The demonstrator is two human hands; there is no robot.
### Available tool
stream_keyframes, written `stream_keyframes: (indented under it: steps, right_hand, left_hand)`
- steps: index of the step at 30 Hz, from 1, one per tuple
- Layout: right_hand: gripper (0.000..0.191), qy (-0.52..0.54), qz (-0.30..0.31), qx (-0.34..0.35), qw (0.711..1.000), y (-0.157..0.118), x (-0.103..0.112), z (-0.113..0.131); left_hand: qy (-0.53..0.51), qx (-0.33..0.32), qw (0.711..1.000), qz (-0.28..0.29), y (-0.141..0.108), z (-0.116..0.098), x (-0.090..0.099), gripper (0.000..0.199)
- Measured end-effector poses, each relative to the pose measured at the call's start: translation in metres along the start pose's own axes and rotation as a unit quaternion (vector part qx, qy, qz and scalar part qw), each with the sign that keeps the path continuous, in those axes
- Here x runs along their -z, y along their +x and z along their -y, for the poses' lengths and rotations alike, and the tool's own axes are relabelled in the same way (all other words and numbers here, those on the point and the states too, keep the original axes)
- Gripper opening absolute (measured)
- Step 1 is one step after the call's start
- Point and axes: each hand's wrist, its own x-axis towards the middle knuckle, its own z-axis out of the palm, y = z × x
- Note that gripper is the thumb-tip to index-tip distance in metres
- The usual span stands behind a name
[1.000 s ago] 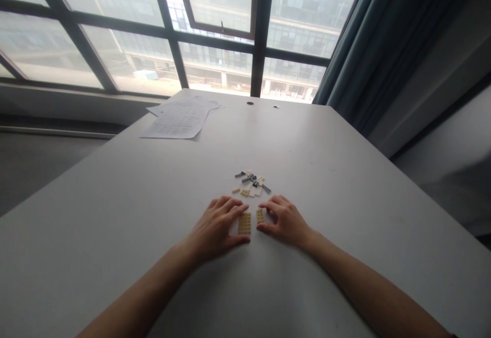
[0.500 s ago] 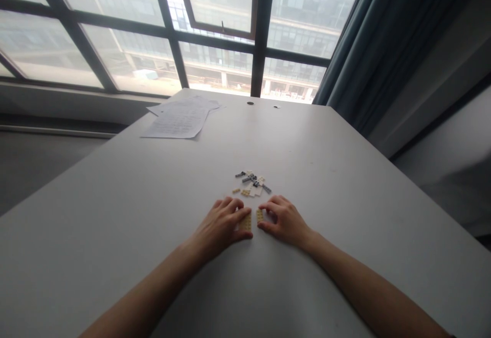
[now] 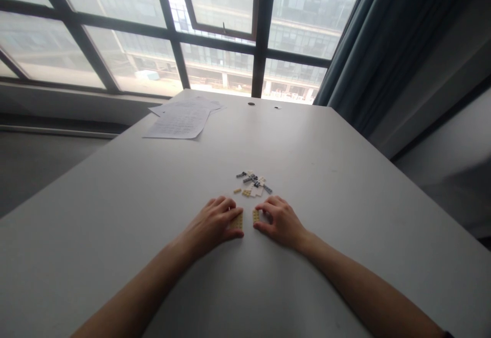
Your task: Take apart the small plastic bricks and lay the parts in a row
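Note:
My left hand [image 3: 217, 220] is closed on a tan studded plate [image 3: 239, 221], with the thumb at its near edge and fingers at its far edge. To the right, my right hand [image 3: 279, 220] grips a smaller tan studded piece [image 3: 255, 216] between thumb and fingertips. A gap of bare white table separates the two pieces. Just beyond my hands lies a loose pile of small bricks [image 3: 253, 180] in grey, dark, white and tan. A small tan piece [image 3: 237, 190] rests at the pile's left side.
The white table [image 3: 307, 149] reaches to the windows. Printed paper sheets [image 3: 180, 120] lie at its far left. Two round holes [image 3: 251, 104] are near the far edge. A dark curtain [image 3: 353, 51] hangs at the right.
My left hand has moved left with the larger tan plate. My right hand has shifted slightly left with its piece. The gap between the pieces is wider.

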Motion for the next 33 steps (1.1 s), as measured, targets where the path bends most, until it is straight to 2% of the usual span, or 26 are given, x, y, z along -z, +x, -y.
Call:
stream_keyframes:
  steps: [14, 19, 26, 33]
  right_hand:
    - [0.034, -0.011, -0.003, 0.014, 1.000, 0.006, -0.010, 0.008]
    - [0.041, 0.012, -0.002, 0.012, 1.000, 0.008, -0.006, 0.004]
    - [0.035, 0.001, -0.016, -0.006, 1.000, 0.040, 0.007, -0.014]
    - [0.033, -0.043, 0.027, 0.021, 0.998, 0.071, 0.002, -0.010]
  left_hand:
    - [-0.006, 0.010, 1.000, -0.002, -0.004, 0.004, 0.005, 0.043]
    - [-0.009, 0.014, 1.000, 0.000, -0.003, 0.000, 0.008, 0.041]
    - [-0.007, 0.014, 1.000, 0.001, -0.004, -0.001, 0.007, 0.052]
    - [-0.005, 0.025, 1.000, -0.003, -0.004, -0.003, 0.009, 0.057]
